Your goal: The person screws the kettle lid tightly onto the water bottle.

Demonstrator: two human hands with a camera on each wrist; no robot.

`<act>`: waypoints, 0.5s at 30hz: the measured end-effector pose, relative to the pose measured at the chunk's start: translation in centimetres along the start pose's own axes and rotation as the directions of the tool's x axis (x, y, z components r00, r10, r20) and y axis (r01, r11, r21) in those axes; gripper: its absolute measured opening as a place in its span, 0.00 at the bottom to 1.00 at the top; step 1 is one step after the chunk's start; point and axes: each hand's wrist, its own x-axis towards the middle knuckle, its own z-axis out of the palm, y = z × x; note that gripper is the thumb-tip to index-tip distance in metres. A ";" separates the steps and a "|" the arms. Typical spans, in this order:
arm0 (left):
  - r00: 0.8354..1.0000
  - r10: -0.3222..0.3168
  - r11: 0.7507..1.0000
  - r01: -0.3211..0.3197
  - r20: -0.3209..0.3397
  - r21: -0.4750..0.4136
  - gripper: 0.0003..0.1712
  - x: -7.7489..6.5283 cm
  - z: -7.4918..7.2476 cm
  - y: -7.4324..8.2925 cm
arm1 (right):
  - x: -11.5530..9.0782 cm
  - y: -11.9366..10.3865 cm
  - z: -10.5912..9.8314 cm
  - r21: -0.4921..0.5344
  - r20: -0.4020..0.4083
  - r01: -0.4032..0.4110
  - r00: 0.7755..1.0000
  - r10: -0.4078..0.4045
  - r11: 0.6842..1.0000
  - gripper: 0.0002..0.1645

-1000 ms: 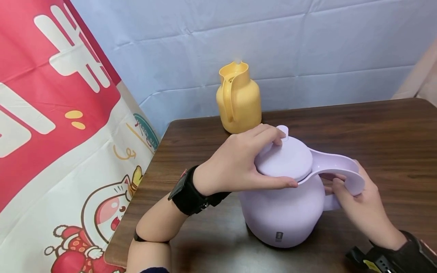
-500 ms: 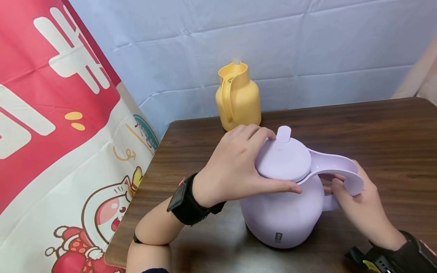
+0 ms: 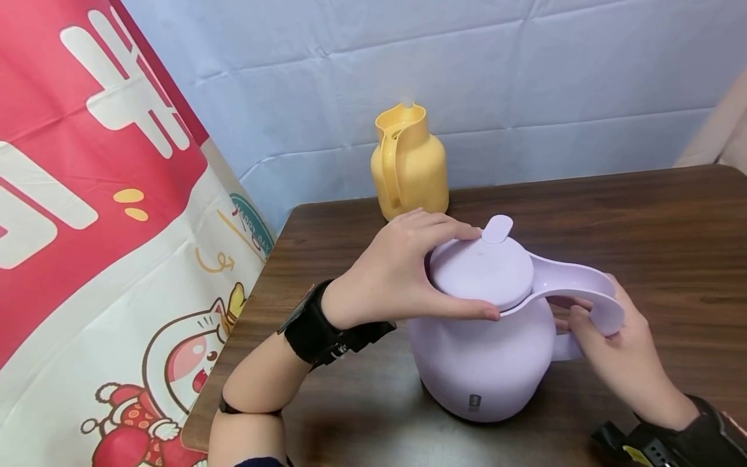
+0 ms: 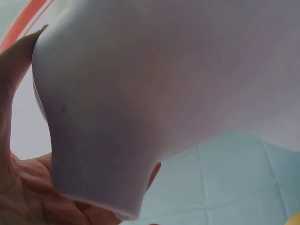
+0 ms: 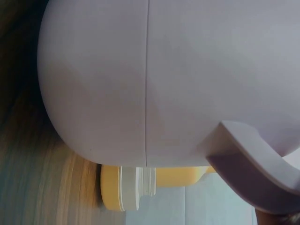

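Note:
A lilac thermal jug [image 3: 478, 363] stands upright on the table. Its round lilac lid [image 3: 484, 272], with a small raised tab [image 3: 497, 229], sits in the jug's mouth. My left hand [image 3: 403, 269] curves round the lid from the left, thumb along the near rim and index fingertip at the tab. In the left wrist view, the jug's spout [image 4: 103, 154] fills the space before the palm, and several fingers are partly hidden behind it. My right hand [image 3: 618, 350] grips the looped handle [image 3: 578, 282] on the jug's right side; the right wrist view shows the handle's lower root.
A yellow jug [image 3: 411, 168] stands at the back of the brown wooden table [image 3: 642, 214], its mouth uncovered. Beyond the lilac jug, the right wrist view shows a short yellow piece with pale ringed sides [image 5: 117, 187]. A printed cloth [image 3: 175, 272] hangs at the left.
The lid's tab has turned to the right. My left hand's fingers have shifted round the lid, first back off the tab, then up to it again. The right hand keeps its grip.

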 end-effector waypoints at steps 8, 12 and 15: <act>0.992 0.010 0.985 0.012 0.129 -0.172 0.40 0.6 -0.6 -1.2 | 0.1 -0.2 0.0 -0.114 -0.038 0.002 0.999 -0.007 0.993 0.27; 0.980 0.033 0.975 0.012 0.194 -0.223 0.42 1.0 -0.9 -1.7 | 0.2 -0.1 -0.1 -0.069 -0.012 0.014 1.000 -0.015 0.998 0.28; 0.970 0.063 0.972 -0.006 0.236 -0.236 0.42 1.3 -1.0 -2.1 | 0.2 -0.1 -0.2 -0.004 0.006 0.023 1.000 -0.023 1.000 0.29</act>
